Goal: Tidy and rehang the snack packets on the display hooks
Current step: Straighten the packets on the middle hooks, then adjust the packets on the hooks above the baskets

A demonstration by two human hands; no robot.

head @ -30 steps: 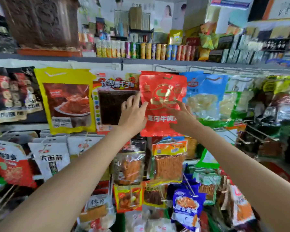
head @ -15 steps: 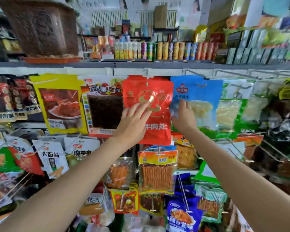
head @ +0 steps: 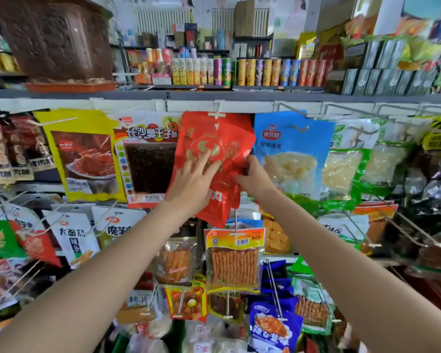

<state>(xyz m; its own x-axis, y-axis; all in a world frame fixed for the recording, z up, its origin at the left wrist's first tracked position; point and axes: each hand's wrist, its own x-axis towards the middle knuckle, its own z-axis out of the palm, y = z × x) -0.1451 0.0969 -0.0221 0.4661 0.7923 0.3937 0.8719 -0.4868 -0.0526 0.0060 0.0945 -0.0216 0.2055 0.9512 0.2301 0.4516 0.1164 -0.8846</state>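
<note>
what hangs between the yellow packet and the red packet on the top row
One packet: the white and red packet with a dark window, seen in the head view. The red packet overlaps its right edge; the yellow packet hangs to its left.

Crumpled red packet (head: 215, 149), tilted, top-row

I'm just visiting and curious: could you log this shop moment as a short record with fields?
Place: snack display with hooks under a shelf
Packet handled: red packet, top row, hanging tilted
Left hand: fingers spread flat on the packet's front
Right hand: grips the packet's right edge
Left neighbour: black-window packet
Right neighbour: blue packet
Below: orange sticks packet
</note>
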